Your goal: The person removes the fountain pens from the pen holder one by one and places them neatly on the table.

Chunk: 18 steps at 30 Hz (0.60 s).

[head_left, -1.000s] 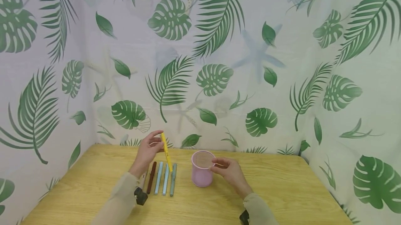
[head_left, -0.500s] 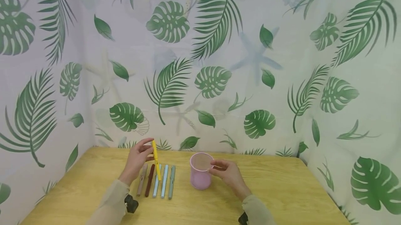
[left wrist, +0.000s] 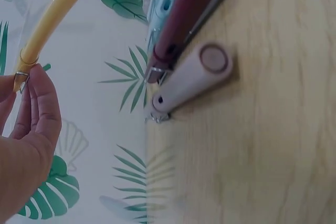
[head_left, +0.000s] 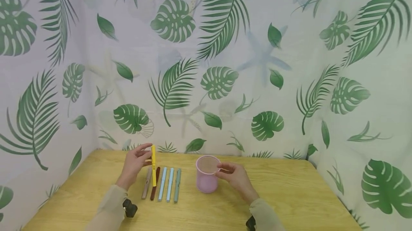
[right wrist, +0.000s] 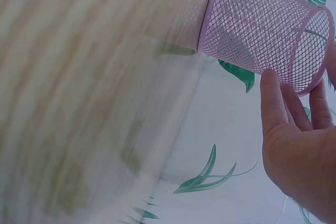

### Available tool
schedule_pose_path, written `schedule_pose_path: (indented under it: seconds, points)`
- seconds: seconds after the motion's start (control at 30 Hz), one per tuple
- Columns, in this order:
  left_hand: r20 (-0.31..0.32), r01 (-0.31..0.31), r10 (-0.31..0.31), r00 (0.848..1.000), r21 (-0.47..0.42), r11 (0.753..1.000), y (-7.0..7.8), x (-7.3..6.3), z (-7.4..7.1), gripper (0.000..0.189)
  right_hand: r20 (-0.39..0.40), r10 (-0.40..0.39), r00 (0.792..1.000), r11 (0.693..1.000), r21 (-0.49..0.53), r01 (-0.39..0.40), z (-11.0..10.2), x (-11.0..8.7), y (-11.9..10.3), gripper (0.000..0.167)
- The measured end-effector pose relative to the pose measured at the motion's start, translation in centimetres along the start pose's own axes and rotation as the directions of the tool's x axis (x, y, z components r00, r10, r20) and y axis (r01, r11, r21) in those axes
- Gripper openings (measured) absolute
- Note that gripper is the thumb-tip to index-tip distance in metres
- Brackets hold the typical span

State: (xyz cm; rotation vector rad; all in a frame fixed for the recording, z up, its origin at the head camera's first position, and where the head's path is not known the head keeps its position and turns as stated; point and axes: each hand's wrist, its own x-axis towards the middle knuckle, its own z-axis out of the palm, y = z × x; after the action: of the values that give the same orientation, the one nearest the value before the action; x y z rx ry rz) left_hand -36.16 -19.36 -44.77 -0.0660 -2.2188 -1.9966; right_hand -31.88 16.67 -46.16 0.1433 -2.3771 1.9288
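My left hand (head_left: 133,166) pinches a yellow pen (head_left: 153,172) near its upper, clip end. The pen hangs almost upright and overlaps the dark red pen (head_left: 153,193) in the head view. In the left wrist view, thumb and fingers grip the yellow pen (left wrist: 55,17) beside its metal clip. A pink mesh pen holder (head_left: 207,183) stands upright on the table, right of the pens. My right hand (head_left: 237,180) holds its rim from the right side. In the right wrist view, fingers touch the mesh pen holder (right wrist: 257,30) close to its rim; the thumb is partly cut off.
Left to right, a taupe pen (head_left: 146,184), the dark red one, two light blue pens (head_left: 162,184) and a grey-green pen (head_left: 177,187) lie side by side. The wooden table (head_left: 283,195) backs onto a leaf-patterned curtain (head_left: 238,116).
My left hand has carried the yellow pen leftward and down, from above the grey-green pen to over the dark red one, and the pen is now more upright. My right hand stays at the holder.
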Motion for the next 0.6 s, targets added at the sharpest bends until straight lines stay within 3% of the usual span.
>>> schedule_pose_path:
  seconds: [0.2, 0.37, 0.6]
  points:
    - [-0.005, 0.01, -0.009, 1.0, 0.034, 0.999, -0.2, -0.2, -1.1, 0.038, -0.002, -0.008, 1.0, 1.0, -0.012, 0.008, 0.0, 0.0, 0.0, 0.029]
    - [0.009, 0.051, -0.052, 0.999, 0.065, 0.997, -0.6, -0.2, -1.6, 0.037, 0.0, 0.002, 1.0, 1.0, -0.026, -0.002, 0.0, 0.0, 0.1, 0.03]
    - [0.001, 0.103, -0.103, 0.995, 0.034, 0.994, -0.8, -0.1, -2.0, 0.039, -0.015, 0.013, 1.0, 1.0, -0.022, -0.013, 0.0, 0.1, 0.0, 0.029]
